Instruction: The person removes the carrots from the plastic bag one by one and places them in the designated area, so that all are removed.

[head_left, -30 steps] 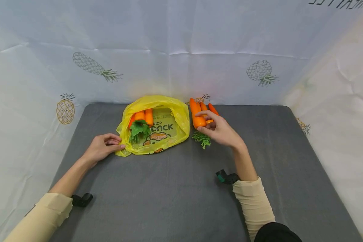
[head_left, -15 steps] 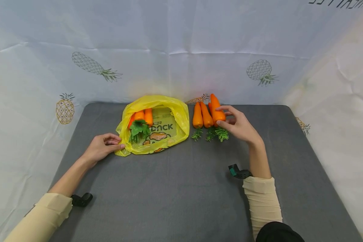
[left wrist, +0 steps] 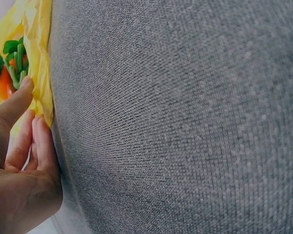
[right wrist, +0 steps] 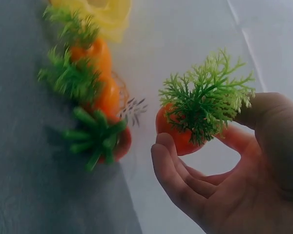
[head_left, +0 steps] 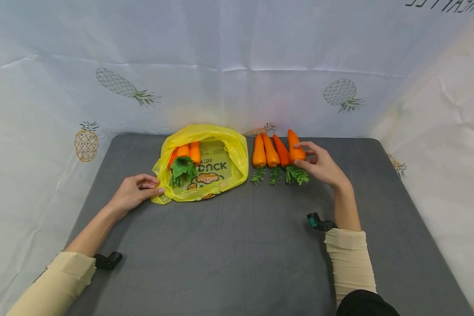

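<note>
My right hand (head_left: 323, 166) pinches an orange carrot (head_left: 296, 149) by its leafy end, pointed tip away from me; in the right wrist view its feathery green top (right wrist: 205, 97) faces the camera. To its left three carrots lie side by side: a redder one (head_left: 281, 151), an orange one (head_left: 270, 151) and another orange one (head_left: 258, 151). My left hand (head_left: 132, 193) pinches the near left edge of a yellow plastic bag (head_left: 240, 164), its mouth spread toward me. Inside the bag several carrots (head_left: 195, 153) with green leaves (head_left: 181, 170) lie at the left.
A grey cloth-covered table (head_left: 217, 254) carries everything. Behind it and at both sides hangs a white sheet (head_left: 237, 39) printed with pineapples. A black wrist camera (head_left: 320, 222) sits on the right forearm, another (head_left: 108, 261) on the left.
The right hand has carried the carrot rightward from beside the bag, across the other three, to the row's right end, uncovering them. The left hand and bag stay as they were.
</note>
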{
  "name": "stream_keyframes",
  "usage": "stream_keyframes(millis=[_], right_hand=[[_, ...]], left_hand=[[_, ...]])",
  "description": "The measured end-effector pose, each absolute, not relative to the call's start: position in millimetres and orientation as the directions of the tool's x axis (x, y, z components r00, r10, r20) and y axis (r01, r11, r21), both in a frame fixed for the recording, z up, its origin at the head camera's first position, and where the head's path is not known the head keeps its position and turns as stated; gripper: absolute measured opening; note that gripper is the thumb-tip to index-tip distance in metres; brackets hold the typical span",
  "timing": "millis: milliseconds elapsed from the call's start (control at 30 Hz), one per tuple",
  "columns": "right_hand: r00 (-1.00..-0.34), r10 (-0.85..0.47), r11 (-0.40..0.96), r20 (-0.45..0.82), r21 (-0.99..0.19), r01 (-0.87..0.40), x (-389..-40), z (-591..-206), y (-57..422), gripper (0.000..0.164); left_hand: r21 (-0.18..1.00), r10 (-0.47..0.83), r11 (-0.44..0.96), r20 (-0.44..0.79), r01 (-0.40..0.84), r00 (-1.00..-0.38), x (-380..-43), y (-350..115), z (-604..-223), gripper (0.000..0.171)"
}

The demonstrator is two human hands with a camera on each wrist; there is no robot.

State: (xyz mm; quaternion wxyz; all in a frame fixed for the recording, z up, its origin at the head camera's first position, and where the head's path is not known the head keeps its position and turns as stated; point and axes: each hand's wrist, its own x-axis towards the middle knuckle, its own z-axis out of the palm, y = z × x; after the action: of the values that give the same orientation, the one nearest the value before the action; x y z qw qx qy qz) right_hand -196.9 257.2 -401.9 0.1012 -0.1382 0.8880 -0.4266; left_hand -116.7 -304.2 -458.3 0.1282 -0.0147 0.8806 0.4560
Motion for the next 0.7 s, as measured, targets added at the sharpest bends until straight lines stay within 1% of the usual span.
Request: stream_keyframes(millis=[233, 367, 700], right_hand=[[-0.940, -0.318, 0.627, -0.122, -0.771, -0.112, -205, -415, 270, 0.054], [-0.936, -0.318, 0.633, -0.154, -0.769, -0.088, -210, -421, 274, 0.052], [-0.935, -0.327, 0.632, -0.139, -0.768, -0.107, -218, -437, 282, 0.048]], left_hand=[[0.798, 0.080, 0.582, -0.245, -0.154, -0.966, -118, -304, -460, 0.048], [0.797, 0.082, 0.585, -0.244, -0.152, -0.966, -118, -304, -461, 0.048], [0.793, 0.080, 0.590, -0.249, -0.155, -0.965, -117, -304, -460, 0.049]])
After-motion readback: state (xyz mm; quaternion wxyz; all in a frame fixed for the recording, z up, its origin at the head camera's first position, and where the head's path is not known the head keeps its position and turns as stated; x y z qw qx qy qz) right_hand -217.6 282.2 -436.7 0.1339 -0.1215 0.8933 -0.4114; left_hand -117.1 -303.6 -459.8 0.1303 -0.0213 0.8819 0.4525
